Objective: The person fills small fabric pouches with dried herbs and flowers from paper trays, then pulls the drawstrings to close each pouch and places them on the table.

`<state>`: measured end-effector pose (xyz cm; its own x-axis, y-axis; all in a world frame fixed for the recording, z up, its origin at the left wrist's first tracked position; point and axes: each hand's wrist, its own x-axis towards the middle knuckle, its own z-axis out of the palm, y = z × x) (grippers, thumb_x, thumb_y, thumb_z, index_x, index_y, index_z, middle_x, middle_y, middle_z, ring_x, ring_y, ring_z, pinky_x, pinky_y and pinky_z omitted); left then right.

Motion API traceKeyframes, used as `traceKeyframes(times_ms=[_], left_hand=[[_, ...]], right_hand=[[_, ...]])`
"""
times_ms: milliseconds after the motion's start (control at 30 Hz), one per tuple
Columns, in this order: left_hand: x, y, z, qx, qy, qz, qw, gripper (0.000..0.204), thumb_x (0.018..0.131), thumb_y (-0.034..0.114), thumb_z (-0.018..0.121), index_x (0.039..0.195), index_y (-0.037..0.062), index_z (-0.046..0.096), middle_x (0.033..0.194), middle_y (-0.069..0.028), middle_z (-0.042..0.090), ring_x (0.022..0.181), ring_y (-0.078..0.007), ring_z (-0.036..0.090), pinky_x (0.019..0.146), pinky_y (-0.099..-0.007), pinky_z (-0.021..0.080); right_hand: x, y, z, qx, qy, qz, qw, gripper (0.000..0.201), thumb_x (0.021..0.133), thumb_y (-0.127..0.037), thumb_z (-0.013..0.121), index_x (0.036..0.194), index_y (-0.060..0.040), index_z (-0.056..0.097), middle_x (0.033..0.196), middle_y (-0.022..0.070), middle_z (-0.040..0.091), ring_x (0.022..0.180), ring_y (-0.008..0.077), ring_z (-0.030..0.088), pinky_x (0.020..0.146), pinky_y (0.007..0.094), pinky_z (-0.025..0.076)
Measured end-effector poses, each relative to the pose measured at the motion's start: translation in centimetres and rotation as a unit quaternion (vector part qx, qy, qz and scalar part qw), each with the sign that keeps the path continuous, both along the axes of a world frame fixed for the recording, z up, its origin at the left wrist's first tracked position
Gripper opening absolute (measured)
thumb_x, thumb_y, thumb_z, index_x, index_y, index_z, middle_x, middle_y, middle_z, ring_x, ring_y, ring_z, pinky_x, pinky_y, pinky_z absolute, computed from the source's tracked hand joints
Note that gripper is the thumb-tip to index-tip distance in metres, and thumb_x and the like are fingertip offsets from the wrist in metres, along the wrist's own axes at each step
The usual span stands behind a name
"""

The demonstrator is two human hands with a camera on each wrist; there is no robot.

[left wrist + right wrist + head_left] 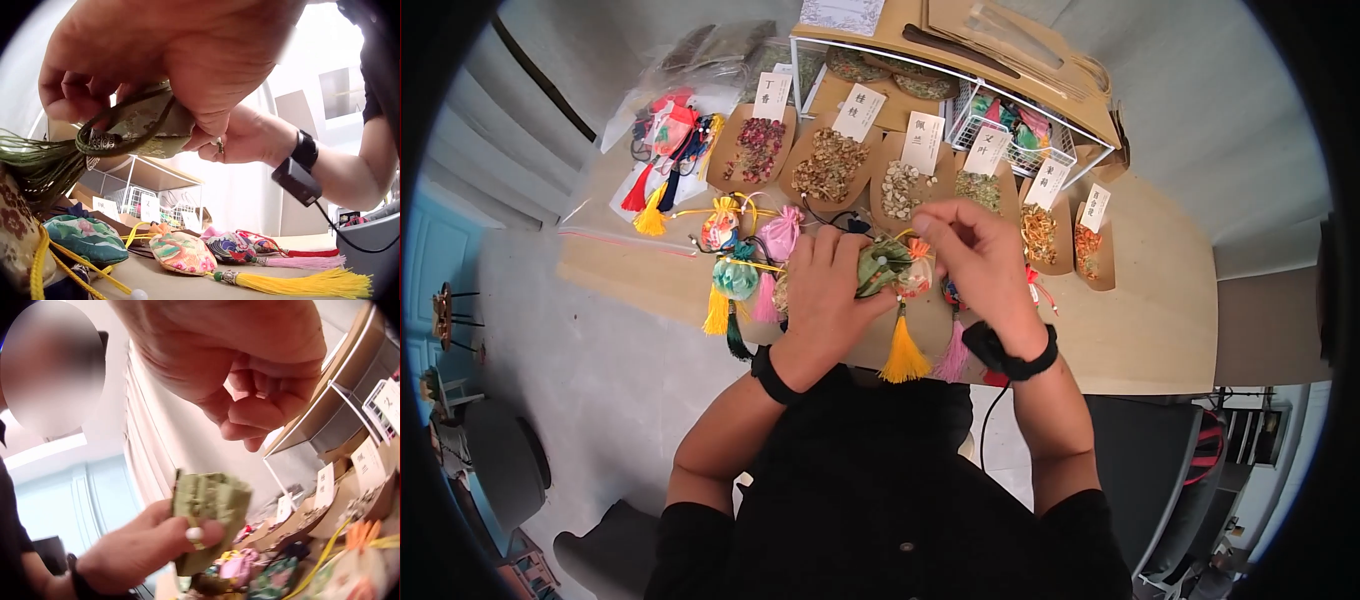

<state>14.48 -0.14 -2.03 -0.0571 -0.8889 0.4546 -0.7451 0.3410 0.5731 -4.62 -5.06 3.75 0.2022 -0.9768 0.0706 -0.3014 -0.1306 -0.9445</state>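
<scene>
My left hand holds a green brocade sachet pouch above the table, thumb on one side and fingers on the other. In the left wrist view a dark green cord and tassel hang from the pouch at a silver bead. A small white bead shows beside the left thumb in the right wrist view. Just right of the pouch is my right hand, raised, fingers curled and thumb close against them; nothing shows between them. Below the pouch lies an orange floral sachet with a yellow tassel.
More sachets, including a teal one and a pink one, lie on the table. Behind them stand labelled paper trays of dried herbs, such as rose buds. A wire-framed shelf and a white basket are at the back.
</scene>
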Motion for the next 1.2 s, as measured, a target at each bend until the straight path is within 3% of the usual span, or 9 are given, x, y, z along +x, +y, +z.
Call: traceKeyframes(times_ms=[67,100,233,333,433,533,833,933,1200], left_hand=[[0.2,-0.1,0.0,0.006,0.009,-0.004,1.0,0.052,0.067,0.018,0.081,0.113,0.0021,0.063,0.108,-0.0131,0.056,0.099,-0.035,0.053,0.086,-0.0463,0.046],[0.3,-0.3,-0.1,-0.002,0.01,-0.008,1.0,0.05,0.068,0.017,0.08,0.112,0.0006,0.063,0.107,-0.0132,0.056,0.099,-0.0355,0.053,0.086,-0.0469,0.046],[0.8,-1.4,0.2,-0.017,0.002,-0.012,1.0,0.051,0.068,0.016,0.08,0.113,-0.0012,0.063,0.106,-0.014,0.054,0.099,-0.0363,0.052,0.086,-0.0473,0.045],[1.2,-1.8,0.8,-0.004,0.002,-0.013,1.0,0.052,0.068,0.017,0.081,0.114,-0.0013,0.063,0.107,-0.015,0.053,0.099,-0.0363,0.052,0.087,-0.047,0.045],[1.5,-1.9,0.9,0.015,-0.001,-0.022,1.0,0.053,0.068,0.019,0.081,0.114,-0.0013,0.063,0.108,-0.0154,0.053,0.1,-0.0363,0.051,0.087,-0.047,0.045],[1.7,-1.9,0.8,0.038,-0.008,-0.021,0.999,0.055,0.071,0.03,0.087,0.113,0.0025,0.065,0.107,-0.0135,0.052,0.101,-0.0346,0.051,0.088,-0.0473,0.044],[1.8,-2.4,-0.2,0.036,-0.023,-0.015,0.999,0.054,0.07,0.03,0.086,0.111,0.0027,0.065,0.107,-0.014,0.053,0.102,-0.0354,0.053,0.088,-0.0474,0.045],[1.8,-2.7,-0.2,0.027,-0.018,-0.021,0.999,0.05,0.07,0.02,0.081,0.112,0.0003,0.064,0.106,-0.0157,0.054,0.099,-0.0375,0.055,0.087,-0.0474,0.046],[1.6,-3.1,0.2,0.048,-0.025,-0.017,0.998,0.047,0.072,0.018,0.079,0.111,-0.0012,0.063,0.105,-0.0172,0.055,0.101,-0.0388,0.057,0.089,-0.0484,0.048]], right_hand=[[-0.9,-2.8,-1.3,-0.135,0.092,0.009,0.987,0.017,0.094,-0.011,0.076,0.108,-0.0014,0.076,0.084,0.0102,0.071,0.067,0.0159,0.066,0.062,0.0304,0.052],[-1.0,-3.6,-0.5,-0.127,0.155,0.025,0.979,0.024,0.091,-0.012,0.076,0.113,-0.0018,0.075,0.094,0.0155,0.071,0.079,0.0285,0.071,0.072,0.0379,0.057],[-1.5,-8.2,-3.2,-0.175,0.32,0.102,0.925,0.046,0.084,-0.017,0.08,0.128,-0.0057,0.069,0.115,0.018,0.066,0.109,0.0395,0.066,0.093,0.0462,0.054],[-0.7,-10.0,-3.3,-0.206,0.395,0.147,0.883,0.055,0.084,-0.02,0.082,0.135,-0.008,0.065,0.124,0.0145,0.065,0.115,0.0335,0.066,0.095,0.0452,0.055],[0.5,-11.0,-3.7,-0.169,0.459,0.172,0.855,0.061,0.082,-0.024,0.085,0.137,-0.0109,0.064,0.131,0.0139,0.062,0.125,0.0363,0.06,0.103,0.0464,0.051],[0.7,-11.9,-5.6,-0.183,0.462,0.2,0.845,0.063,0.08,-0.026,0.086,0.137,-0.0131,0.064,0.132,0.0137,0.062,0.124,0.0385,0.06,0.104,0.0466,0.051],[0.5,-12.1,-6.2,-0.162,0.437,0.182,0.866,0.046,0.081,-0.025,0.085,0.123,-0.0114,0.072,0.123,0.0131,0.066,0.118,0.037,0.064,0.1,0.0464,0.053],[0.0,-12.2,-7.0,-0.187,0.424,0.18,0.868,0.041,0.082,-0.025,0.084,0.119,-0.0107,0.074,0.118,0.0129,0.067,0.113,0.0368,0.066,0.097,0.0459,0.054],[-0.5,-11.6,-6.3,-0.193,0.423,0.191,0.864,0.045,0.082,-0.022,0.084,0.125,-0.0117,0.073,0.121,0.0133,0.066,0.113,0.0364,0.067,0.094,0.0464,0.056]])
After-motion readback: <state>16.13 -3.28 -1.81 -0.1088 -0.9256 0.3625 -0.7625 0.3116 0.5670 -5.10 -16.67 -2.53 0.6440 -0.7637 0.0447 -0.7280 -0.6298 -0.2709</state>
